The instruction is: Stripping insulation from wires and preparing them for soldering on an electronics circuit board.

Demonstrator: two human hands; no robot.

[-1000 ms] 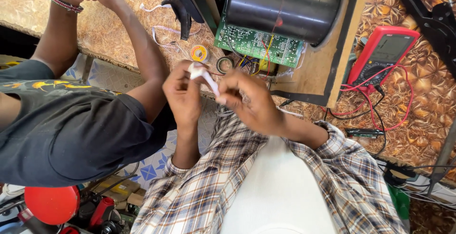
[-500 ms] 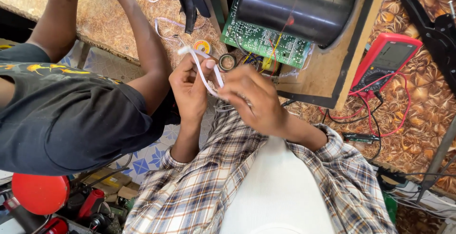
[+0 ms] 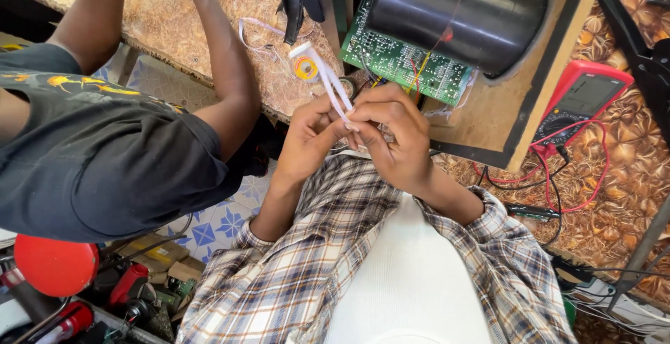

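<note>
Just below the green circuit board (image 3: pixel 405 58), at centre frame, we see both hands pinched together on a white flat cable (image 3: pixel 329 82). Our left hand (image 3: pixel 310 138) curls nearly closed around its lower end; our right hand (image 3: pixel 394 131) grips it narrowly between fingertips. From there the cable runs toward eleven o'clock to a small yellow spool (image 3: pixel 305 67). Since the earlier frame, both hands have risen toward the board, and the cable now looks tauter and straighter.
</note>
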